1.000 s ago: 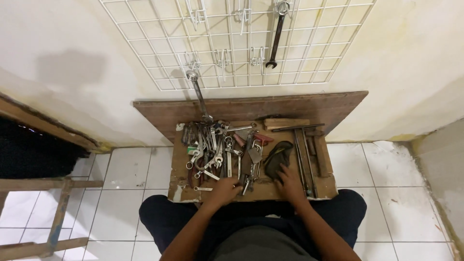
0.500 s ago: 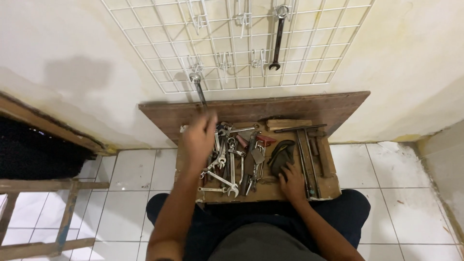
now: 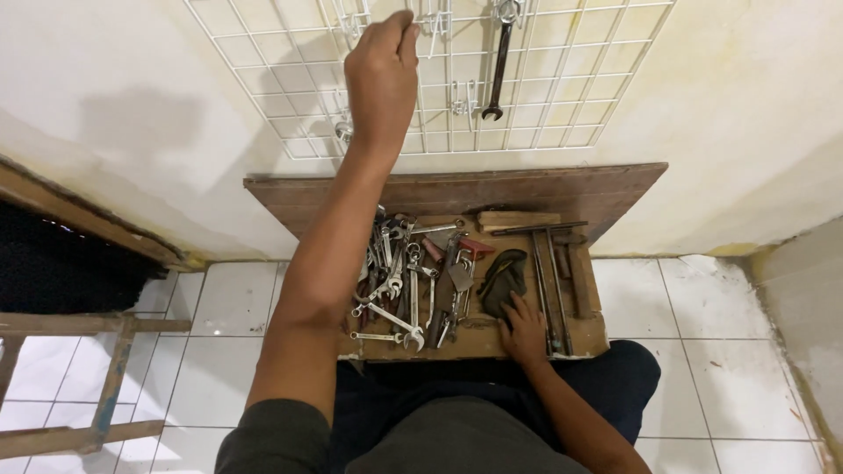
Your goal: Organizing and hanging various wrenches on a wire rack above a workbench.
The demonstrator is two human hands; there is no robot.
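Up high, I am stretching my left hand (image 3: 382,75) to the white wire grid (image 3: 562,105), fingers curled on a hook, contents hidden. Lower right, my right hand (image 3: 524,329) is resting spread beside the dark rag (image 3: 502,279) on the wooden tray (image 3: 479,338) holding wrenches (image 3: 395,281).

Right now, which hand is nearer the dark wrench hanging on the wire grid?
Left. The left hand is raised at the grid, beside the dark wrench. The right hand rests low on the tool board.
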